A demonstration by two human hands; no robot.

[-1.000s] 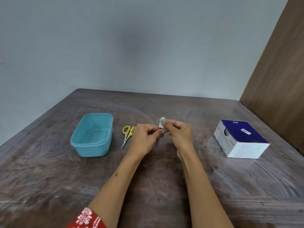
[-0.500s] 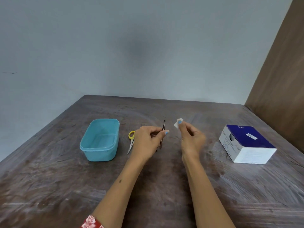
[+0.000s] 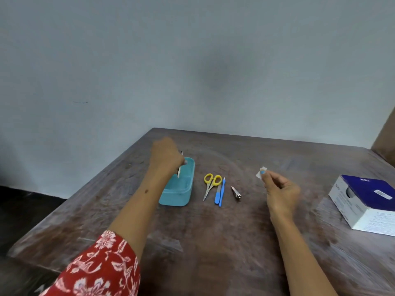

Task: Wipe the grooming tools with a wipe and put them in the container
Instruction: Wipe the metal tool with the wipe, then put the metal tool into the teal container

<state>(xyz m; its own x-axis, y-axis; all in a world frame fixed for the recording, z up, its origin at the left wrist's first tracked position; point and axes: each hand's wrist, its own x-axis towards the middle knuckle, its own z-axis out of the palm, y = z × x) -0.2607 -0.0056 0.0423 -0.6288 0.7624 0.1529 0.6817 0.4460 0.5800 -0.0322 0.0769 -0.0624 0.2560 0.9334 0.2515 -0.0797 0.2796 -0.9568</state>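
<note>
Left arm is extended forward across the frame, red floral sleeve (image 3: 102, 268) seen at the upper arm. Left hand (image 3: 165, 155) is raised, back toward the camera, fingers curled down in a pinch; hand is blurred. Right arm is extended forward, forearm bare. Right hand (image 3: 280, 192) is held up, thumb and forefinger pinched together, remaining fingers loosely curled.

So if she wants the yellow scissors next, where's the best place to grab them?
Probably by the yellow loops. The scissors lie flat and closed, loops away from her, blades pointing toward her. Coming from above with the left hand seems best, since the blue tool crowds their right side.
</note>
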